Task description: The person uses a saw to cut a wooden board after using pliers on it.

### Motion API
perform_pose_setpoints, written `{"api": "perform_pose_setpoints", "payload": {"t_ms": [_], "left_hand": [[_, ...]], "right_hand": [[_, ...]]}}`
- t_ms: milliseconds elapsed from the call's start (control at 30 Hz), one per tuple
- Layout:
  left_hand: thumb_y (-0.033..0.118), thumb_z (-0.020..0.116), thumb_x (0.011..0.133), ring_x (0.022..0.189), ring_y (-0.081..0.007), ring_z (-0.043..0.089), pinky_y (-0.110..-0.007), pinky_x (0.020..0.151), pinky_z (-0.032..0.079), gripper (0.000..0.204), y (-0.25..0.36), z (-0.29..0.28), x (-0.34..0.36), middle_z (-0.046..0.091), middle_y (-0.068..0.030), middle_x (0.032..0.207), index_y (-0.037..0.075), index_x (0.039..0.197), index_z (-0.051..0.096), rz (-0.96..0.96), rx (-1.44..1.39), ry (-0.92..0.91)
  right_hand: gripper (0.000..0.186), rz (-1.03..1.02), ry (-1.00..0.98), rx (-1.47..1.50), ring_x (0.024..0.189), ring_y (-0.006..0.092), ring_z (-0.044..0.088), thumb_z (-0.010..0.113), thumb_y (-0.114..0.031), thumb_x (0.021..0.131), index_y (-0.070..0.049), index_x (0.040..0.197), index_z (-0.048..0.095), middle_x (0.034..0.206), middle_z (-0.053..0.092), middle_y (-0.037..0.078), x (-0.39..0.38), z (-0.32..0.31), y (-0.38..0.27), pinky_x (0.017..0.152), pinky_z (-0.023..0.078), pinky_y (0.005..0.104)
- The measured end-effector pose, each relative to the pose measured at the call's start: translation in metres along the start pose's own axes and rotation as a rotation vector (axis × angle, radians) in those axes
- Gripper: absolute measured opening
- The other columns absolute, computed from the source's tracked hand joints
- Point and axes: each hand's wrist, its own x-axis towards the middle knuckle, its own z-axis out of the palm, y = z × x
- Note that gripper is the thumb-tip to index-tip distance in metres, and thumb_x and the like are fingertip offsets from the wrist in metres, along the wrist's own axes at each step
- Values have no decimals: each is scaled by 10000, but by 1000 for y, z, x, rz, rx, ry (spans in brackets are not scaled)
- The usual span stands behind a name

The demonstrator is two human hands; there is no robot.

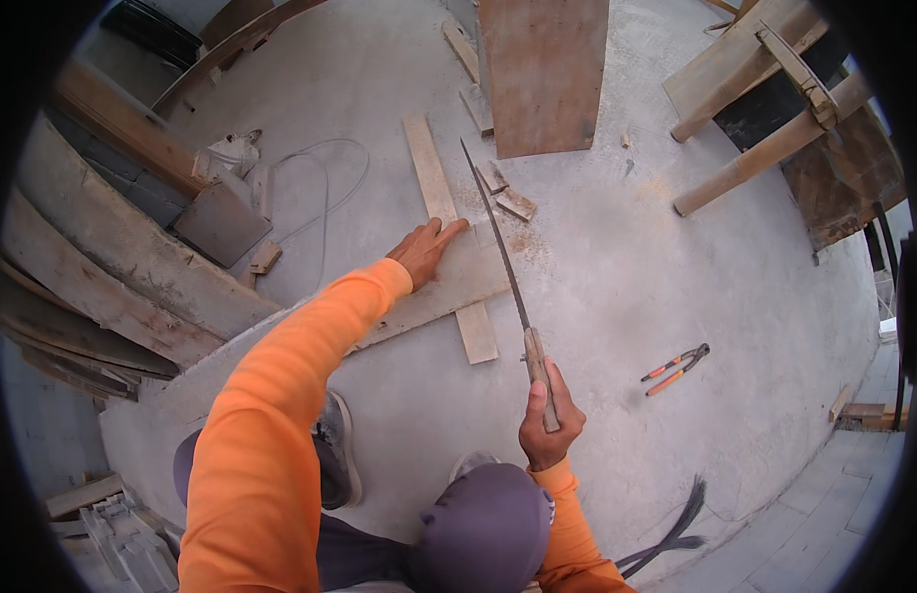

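Head view: board lies beneath part-open left hand, saw points forward from right hand, closed around its handle

Concrete floor, rough boards and handsaw suggest a building site.

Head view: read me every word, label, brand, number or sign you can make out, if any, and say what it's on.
No text can be read anywhere in this view.
Right trouser knee: a small pale mark at its edge, too small to tell whether it is lettering.
Handsaw in the right hand: none legible.
Board under the left hand: none legible.
Pincers: none legible.
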Motion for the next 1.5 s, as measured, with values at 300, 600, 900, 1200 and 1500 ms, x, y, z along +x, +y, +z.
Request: {"api": "perform_pose_setpoints", "payload": {"t_ms": [300, 600, 900, 1200, 1500], "left_hand": [[-47, 746, 810, 1287, -407, 519, -470, 1126, 443, 778, -9, -23, 20, 533, -182, 1378, 174, 1459, 378, 1, -83, -69], [-34, 759, 813, 1403, -381, 460, -478, 1215, 382, 835, -12, -41, 19, 475, -177, 1515, 197, 1488, 324, 7, -217, -120], [-86, 752, 794, 1421, -362, 446, -461, 1228, 375, 912, -8, -17, 29, 440, -154, 1539, 229, 1520, 297, -102, -170, -90], [-136, 729, 779, 1286, -395, 539, -470, 1120, 464, 993, -18, -3, 31, 525, -180, 1355, 276, 1546, 253, -79, -102, 10], [-96, 721, 813, 1292, -396, 518, -479, 1159, 432, 948, -8, -5, 29, 515, -187, 1331, 234, 1563, 244, -139, -52, -24]], "right_hand": [[335, -134, -2, 7, 703, 154, 704, 644, -64, 958, 69, 1264, 674, 994, 769, 200, 40, 21, 15, 653, 542, 256], [324, -123, -51, 14, 683, 93, 632, 615, -53, 983, 84, 1273, 664, 1015, 769, 181, 29, 18, 17, 633, 508, 228], [322, -101, -87, -15, 795, 127, 700, 614, -63, 992, 83, 1276, 662, 1076, 763, 197, 36, 20, 40, 713, 543, 250], [338, -128, -119, -7, 795, 195, 754, 646, -35, 950, 92, 1263, 664, 1074, 755, 234, 33, 21, 46, 686, 566, 269], [347, -136, -147, -83, 694, 159, 726, 651, -20, 943, 81, 1274, 661, 993, 765, 226, 26, 3, 38, 641, 549, 255]]}}
